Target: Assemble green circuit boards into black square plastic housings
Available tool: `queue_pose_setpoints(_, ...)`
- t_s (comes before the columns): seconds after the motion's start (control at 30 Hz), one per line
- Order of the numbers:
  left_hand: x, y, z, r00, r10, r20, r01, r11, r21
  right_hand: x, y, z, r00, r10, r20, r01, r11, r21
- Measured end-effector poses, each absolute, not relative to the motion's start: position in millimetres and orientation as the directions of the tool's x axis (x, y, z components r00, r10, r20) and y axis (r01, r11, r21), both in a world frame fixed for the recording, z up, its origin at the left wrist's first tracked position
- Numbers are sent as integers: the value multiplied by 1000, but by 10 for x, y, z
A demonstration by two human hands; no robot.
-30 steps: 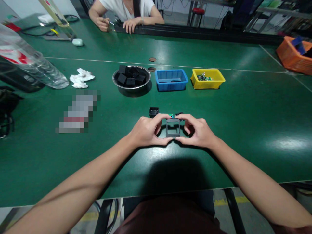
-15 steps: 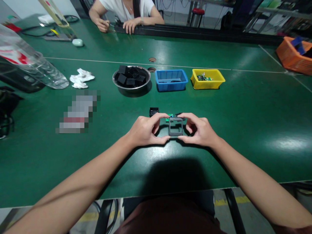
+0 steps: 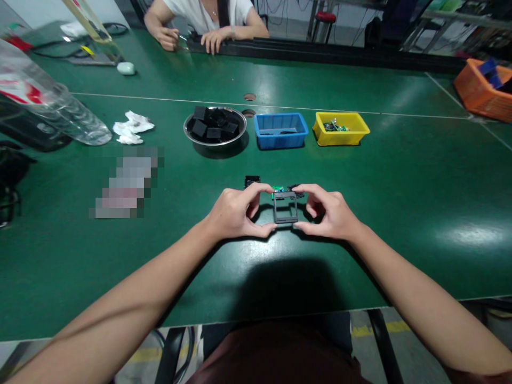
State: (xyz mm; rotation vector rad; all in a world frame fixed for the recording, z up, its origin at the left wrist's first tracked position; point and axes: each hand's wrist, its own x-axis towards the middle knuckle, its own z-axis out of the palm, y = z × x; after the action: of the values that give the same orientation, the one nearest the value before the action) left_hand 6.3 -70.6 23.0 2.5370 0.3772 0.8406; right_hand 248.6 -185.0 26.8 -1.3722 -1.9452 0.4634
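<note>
- A small dark-grey rectangular frame with an open middle [image 3: 286, 219] is held upright just above or on the table, which of the two I cannot tell, between the person's two hands.
- The left hand [image 3: 236, 213] grips its left side between forefinger above and thumb below.
- The right hand [image 3: 332, 216] grips its right side in the same way, the remaining fingers curled in.
- Just beyond the frame are a black block-like part [image 3: 252, 181], a small green circuit board [image 3: 277, 189] and a small black part [image 3: 300, 195], partly hidden by the fingers.
- Farther back stand a round shiny metal bowl [image 3: 216, 144] heaped with black box-shaped pieces [image 3: 214, 125], a blue rectangular plastic bin [image 3: 282, 142] and a yellow rectangular plastic bin [image 3: 341, 140] holding small green pieces [image 3: 338, 127].
- To the left lie a crumpled white tissue [image 3: 134, 125] and a clear plastic bottle [image 3: 76, 114]; an orange plastic basket [image 3: 480, 96] sits far right.
- All rest on a glossy green table [image 3: 400, 213]; a co-worker in a white top [image 3: 192, 16] sits across.
</note>
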Motion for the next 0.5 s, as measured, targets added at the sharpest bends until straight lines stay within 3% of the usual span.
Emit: queue_pose_setpoints(0.5,49,-697,235,800,413,436,156,-844,513,2518,-1832,247,-193,918,347,689,379,-618)
